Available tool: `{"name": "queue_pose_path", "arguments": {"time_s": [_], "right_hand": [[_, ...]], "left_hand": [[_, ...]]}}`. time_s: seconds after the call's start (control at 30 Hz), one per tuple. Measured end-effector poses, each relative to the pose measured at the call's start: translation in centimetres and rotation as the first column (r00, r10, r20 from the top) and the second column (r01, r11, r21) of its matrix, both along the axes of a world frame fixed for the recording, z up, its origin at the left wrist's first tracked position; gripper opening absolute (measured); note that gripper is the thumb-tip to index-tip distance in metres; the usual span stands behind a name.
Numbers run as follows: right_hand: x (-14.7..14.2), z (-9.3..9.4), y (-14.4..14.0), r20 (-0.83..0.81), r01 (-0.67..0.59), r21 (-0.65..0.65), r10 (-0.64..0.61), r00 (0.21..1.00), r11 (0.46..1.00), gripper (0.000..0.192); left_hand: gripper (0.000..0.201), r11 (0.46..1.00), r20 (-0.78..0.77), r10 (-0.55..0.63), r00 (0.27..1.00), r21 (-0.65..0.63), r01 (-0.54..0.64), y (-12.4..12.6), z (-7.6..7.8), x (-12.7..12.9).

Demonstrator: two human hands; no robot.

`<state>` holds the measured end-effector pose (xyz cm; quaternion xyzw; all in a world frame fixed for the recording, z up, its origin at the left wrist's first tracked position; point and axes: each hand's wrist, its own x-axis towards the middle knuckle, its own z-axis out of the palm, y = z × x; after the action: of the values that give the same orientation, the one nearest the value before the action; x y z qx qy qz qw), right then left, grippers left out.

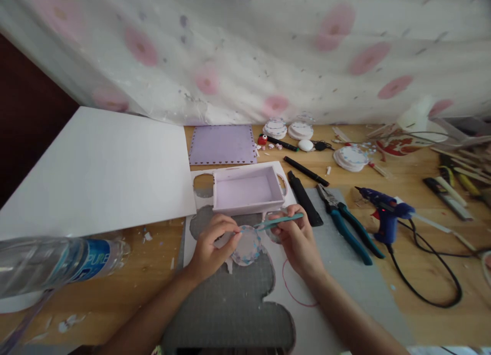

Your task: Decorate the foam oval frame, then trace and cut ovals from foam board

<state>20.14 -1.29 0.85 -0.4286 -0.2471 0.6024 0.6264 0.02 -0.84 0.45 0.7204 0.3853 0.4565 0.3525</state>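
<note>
While the left hand [210, 245] pinches the small round white foam disc with a pale blue dotted rim [247, 245] by its near edge, I note the right hand [295, 237] clamped on a slim teal craft knife [279, 221], tip laid against the disc's far rim. The disc sits just beyond the left fingertips, over the grey cut-out mat [238, 304]. I judge it light, thin and easily dented; best held at the rim, softly, away from the blade. Directly beyond both grips stands the shallow lilac wooden tray [245, 189], open-topped, nothing visible inside. Right of the knife hand lie teal-handled pliers [345, 224] and a blue glue gun [385, 214].
</note>
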Motion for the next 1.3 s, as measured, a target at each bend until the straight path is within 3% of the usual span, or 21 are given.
{"name": "queue_pose_path", "arguments": {"time_s": [0.33, 0.53, 0.67, 1.03, 1.3], "right_hand": [[0.4, 0.0, 0.1, -0.049, -0.146, -0.033, 0.144, 0.988, 0.989, 0.028], [0.4, -0.4, -0.6, 0.214, -0.058, 0.127, 0.03, 0.976, 0.99, 0.026], [0.2, 0.0, -1.0, 0.306, -0.063, 0.19, 0.002, 0.952, 0.98, 0.025], [0.1, 0.7, -1.0, 0.338, -0.072, 0.211, -0.004, 0.941, 0.975, 0.025], [0.6, -0.4, -0.9, 0.303, -0.007, 0.207, -0.057, 0.951, 0.978, 0.026]], "left_hand": [[0.006, 1.0, -0.012, 0.005, 1.0, -0.017, -0.005, 0.0, -0.2, 0.0], [0.006, 1.0, 0.002, 0.012, 1.0, -0.025, -0.012, 0.0, -0.1, 0.0], [0.007, 0.999, 0.001, 0.015, 1.0, -0.037, -0.015, 0.0, 0.0, -0.1], [0.006, 0.999, 0.002, 0.002, 1.0, -0.042, -0.002, -0.1, 0.1, 0.0], [0.012, 0.999, -0.053, -0.024, 0.998, -0.044, 0.022, 0.0, 0.3, -0.3]]}}
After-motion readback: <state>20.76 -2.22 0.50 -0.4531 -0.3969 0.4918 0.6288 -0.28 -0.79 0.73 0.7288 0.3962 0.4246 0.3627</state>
